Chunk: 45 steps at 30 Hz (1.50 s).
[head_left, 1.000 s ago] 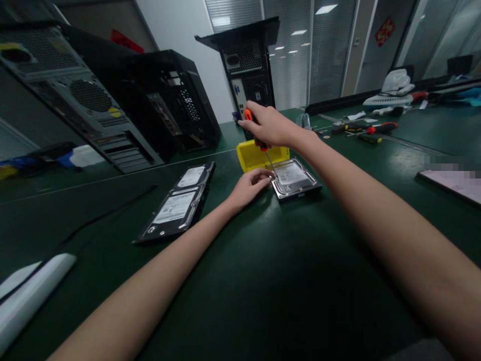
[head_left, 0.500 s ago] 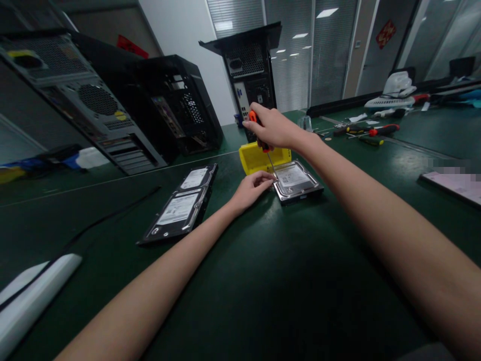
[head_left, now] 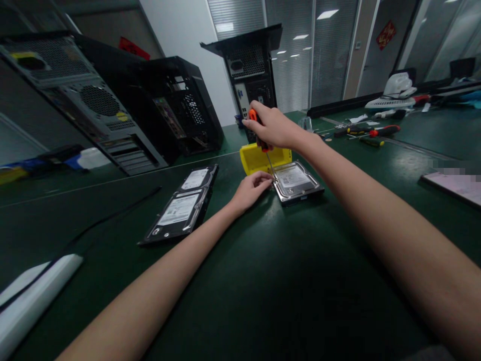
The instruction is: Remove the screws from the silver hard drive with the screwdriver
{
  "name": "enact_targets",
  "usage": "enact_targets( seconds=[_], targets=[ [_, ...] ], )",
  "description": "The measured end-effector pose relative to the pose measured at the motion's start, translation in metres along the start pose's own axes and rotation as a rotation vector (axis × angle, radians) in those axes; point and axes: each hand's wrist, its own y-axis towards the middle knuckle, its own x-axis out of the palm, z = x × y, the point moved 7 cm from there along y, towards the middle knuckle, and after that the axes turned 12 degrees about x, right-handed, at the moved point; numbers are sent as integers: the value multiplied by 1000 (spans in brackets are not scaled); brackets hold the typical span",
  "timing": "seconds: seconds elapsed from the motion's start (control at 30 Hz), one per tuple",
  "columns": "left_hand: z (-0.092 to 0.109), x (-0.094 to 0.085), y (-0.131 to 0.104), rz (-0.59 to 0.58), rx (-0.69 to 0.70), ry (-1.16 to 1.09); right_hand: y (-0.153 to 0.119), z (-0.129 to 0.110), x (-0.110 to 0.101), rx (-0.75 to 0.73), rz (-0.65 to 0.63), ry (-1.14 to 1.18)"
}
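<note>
Hard drive (head_left: 295, 176), one by itself, lies flat with its label up on the green surface (head_left: 233, 281), just beside the left hand (head_left: 251, 190). One screwdriver (head_left: 253, 116) slants down, its tip at the drive's left edge. The right hand (head_left: 275, 125) has its grip closed around the orange and black handle. The left hand's grip is curled, fingertips at that same edge; whether it pinches something small I cannot tell. One yellow box (head_left: 263, 159) stands just behind the drive. Well to the left, two more drives (head_left: 180, 208) lie end to end. Farther back stand three computer cases (head_left: 208, 110): two at left, one beyond the right hand. Several hand tools (head_left: 385, 131) lie far right, perhaps three, too dim to count surely.
</note>
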Motion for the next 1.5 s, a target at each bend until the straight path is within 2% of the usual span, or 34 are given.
enact_targets(
  seconds=[0.2, 0.63, 0.8, 1.03, 1.3, 1.5],
  targets=[
    [1, 0, 0, -4, 23, 23, 2, -1, 4, -14, -36, 43],
    [6, 0, 0, -35, 40, 72, 2, 0, 5, -34, -12, 17],
    [5, 0, 0, -40, 46, 72, 3, 0, 8, -23, -54, 72],
    [2, 1, 1, -45, 46, 59, 6, 0, 6, -51, 15, 45],
    [2, 1, 0, -48, 40, 53, 3, -1, 8, -19, -90, 88],
    [3, 1, 1, -46, 41, 57, 4, 0, 6, -33, -11, 12]
  ],
)
